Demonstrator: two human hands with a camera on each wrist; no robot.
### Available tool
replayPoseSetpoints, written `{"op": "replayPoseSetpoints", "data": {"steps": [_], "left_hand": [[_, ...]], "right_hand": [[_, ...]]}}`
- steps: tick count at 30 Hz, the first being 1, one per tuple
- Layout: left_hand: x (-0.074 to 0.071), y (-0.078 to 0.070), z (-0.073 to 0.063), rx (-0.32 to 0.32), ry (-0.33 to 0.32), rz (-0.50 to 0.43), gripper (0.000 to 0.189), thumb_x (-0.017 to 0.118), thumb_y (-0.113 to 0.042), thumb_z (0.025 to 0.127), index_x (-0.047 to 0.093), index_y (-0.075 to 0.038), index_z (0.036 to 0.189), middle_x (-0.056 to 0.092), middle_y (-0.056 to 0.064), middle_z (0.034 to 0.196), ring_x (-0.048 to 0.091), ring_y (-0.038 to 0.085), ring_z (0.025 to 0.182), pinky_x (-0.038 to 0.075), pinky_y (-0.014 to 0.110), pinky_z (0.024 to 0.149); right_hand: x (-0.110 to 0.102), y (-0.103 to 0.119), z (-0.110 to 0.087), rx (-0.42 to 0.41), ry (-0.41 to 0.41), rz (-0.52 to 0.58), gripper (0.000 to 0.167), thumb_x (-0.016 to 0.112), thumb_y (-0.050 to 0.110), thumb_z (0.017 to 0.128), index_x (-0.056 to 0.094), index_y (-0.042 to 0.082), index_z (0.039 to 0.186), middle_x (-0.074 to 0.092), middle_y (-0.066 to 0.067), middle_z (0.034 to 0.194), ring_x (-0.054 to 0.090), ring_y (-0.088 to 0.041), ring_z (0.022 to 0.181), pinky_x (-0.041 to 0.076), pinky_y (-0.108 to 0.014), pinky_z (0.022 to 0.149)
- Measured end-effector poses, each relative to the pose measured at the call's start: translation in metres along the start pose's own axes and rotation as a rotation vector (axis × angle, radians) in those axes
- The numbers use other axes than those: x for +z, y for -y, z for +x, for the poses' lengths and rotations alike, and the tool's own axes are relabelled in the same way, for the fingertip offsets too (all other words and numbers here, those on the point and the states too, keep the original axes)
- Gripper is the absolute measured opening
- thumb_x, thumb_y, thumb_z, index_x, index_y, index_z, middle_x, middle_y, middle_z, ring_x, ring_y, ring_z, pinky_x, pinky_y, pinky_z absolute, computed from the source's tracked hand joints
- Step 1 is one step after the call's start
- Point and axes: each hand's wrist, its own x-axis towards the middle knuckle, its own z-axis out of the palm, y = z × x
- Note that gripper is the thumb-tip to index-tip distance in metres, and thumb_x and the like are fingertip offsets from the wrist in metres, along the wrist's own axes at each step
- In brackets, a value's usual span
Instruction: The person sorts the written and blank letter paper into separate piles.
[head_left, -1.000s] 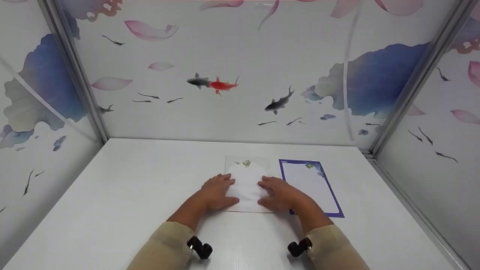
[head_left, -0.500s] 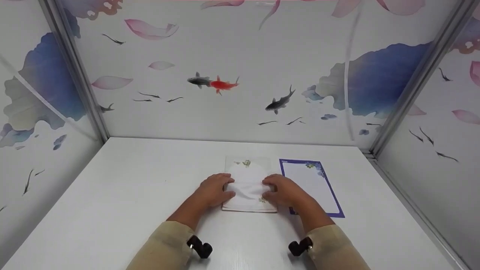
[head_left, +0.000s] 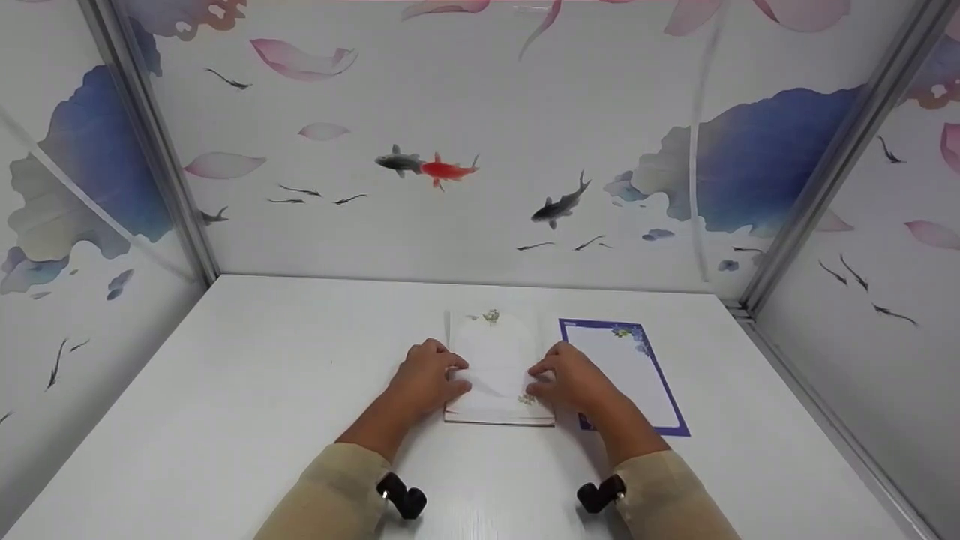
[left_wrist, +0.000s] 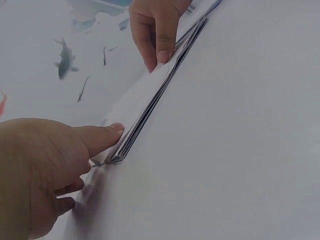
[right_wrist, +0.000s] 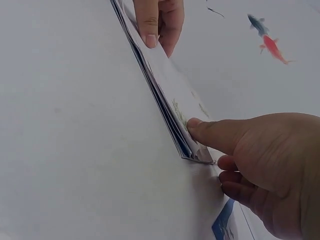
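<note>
A white stack of paper sheets (head_left: pixel 495 349), printed with small green-gold sprigs, lies before me on the table. My left hand (head_left: pixel 424 375) pinches its left side, thumb on top and fingers curled at the edge. On the opposite side my right hand (head_left: pixel 574 379) holds it the same way. Several layers with dark lines between them show along the near edge of the stack (left_wrist: pixel 162 92) in the left wrist view. In the right wrist view, the thumb of my right hand (right_wrist: pixel 275 165) presses the stack (right_wrist: pixel 167 82) near its corner. The fingertips beneath are partly hidden.
To the right lies a sheet with a blue-purple border (head_left: pixel 667 390) and flowers in its upper corner, partly behind my right forearm. The white table (head_left: pixel 262 390) is enclosed by printed panels (head_left: pixel 465 232) at the back and both sides.
Both hands have curled from flatter, spread fingers into a pinch at the sides. The top sheet has shifted slightly away from me, and layers now show at the left and near edges.
</note>
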Motion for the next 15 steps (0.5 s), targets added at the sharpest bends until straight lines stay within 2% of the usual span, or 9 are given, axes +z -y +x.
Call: {"op": "replayPoseSetpoints", "data": {"steps": [4, 11, 15], "left_hand": [[0.0010, -0.0004, 0.0003, -0.001, -0.014, 0.003, 0.034, 0.082, -0.039, 0.095, 0.079, -0.026, 0.126, 0.061, 0.006, 0.131, 0.055, 0.025, 0.124, 0.055, 0.045, 0.105], [0.0007, -0.0037, -0.0018, 0.019, -0.046, 0.015, 0.031, 0.081, -0.035, 0.095, 0.081, -0.024, 0.124, 0.061, 0.006, 0.110, 0.053, 0.023, 0.107, 0.053, 0.042, 0.087], [0.0001, -0.0060, -0.0032, 0.008, -0.052, 0.011, 0.030, 0.081, -0.035, 0.096, 0.081, -0.025, 0.124, 0.061, 0.005, 0.106, 0.053, 0.024, 0.106, 0.053, 0.042, 0.088]], "right_hand": [[-0.0007, 0.0004, -0.0013, -0.008, -0.002, 0.013, 0.027, 0.086, 0.033, 0.092, 0.083, 0.026, 0.118, 0.062, -0.001, 0.130, 0.059, -0.026, 0.129, 0.050, -0.050, 0.118], [-0.0004, 0.0026, -0.0023, 0.037, -0.013, 0.054, 0.024, 0.087, 0.033, 0.091, 0.084, 0.026, 0.114, 0.062, 0.000, 0.121, 0.060, -0.023, 0.117, 0.053, -0.048, 0.111], [0.0008, 0.0031, 0.0014, 0.084, -0.008, 0.079, 0.024, 0.087, 0.032, 0.091, 0.084, 0.026, 0.114, 0.067, 0.001, 0.115, 0.064, -0.022, 0.111, 0.056, -0.047, 0.107]]}}
